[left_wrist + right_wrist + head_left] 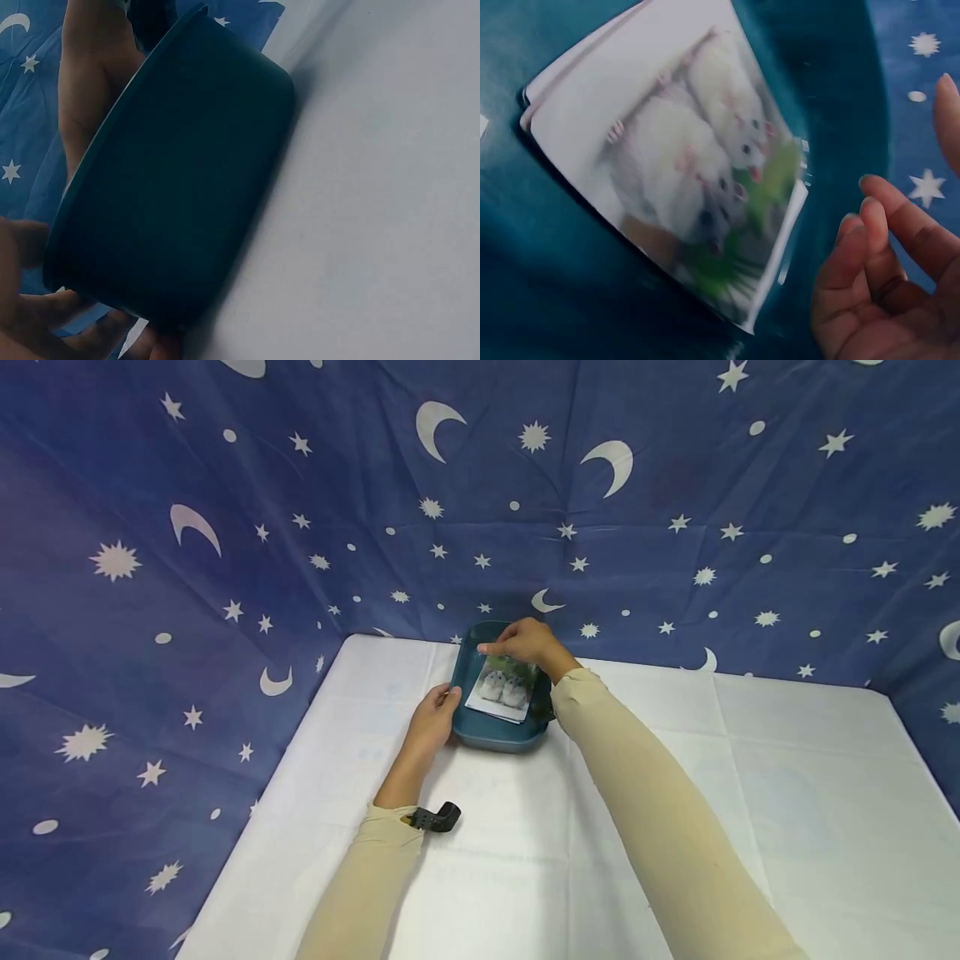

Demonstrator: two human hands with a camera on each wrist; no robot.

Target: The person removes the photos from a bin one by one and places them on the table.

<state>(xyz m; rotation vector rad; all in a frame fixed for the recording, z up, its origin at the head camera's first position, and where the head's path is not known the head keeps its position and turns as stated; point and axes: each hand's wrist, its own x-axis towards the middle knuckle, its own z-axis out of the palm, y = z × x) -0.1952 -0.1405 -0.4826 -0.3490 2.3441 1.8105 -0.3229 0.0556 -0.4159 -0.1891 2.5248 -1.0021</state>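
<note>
At the tub: both my hands work at the table's far edge.
Left hand [433, 718]: fingers curled on the nine o'clock rim of the dark teal oval plastic tub [495, 737].
Right hand [528, 643]: loosely curved over the twelve o'clock end; whether it pinches, I cannot tell.
Glossy photo cards showing two white rodents [504, 690]: stacked inside the tub.
White tablecloth [750, 793]: under the tub.

Left hand [431, 720] fingers curled, gripping; right hand [528, 643] fingers loosely bent.
</note>
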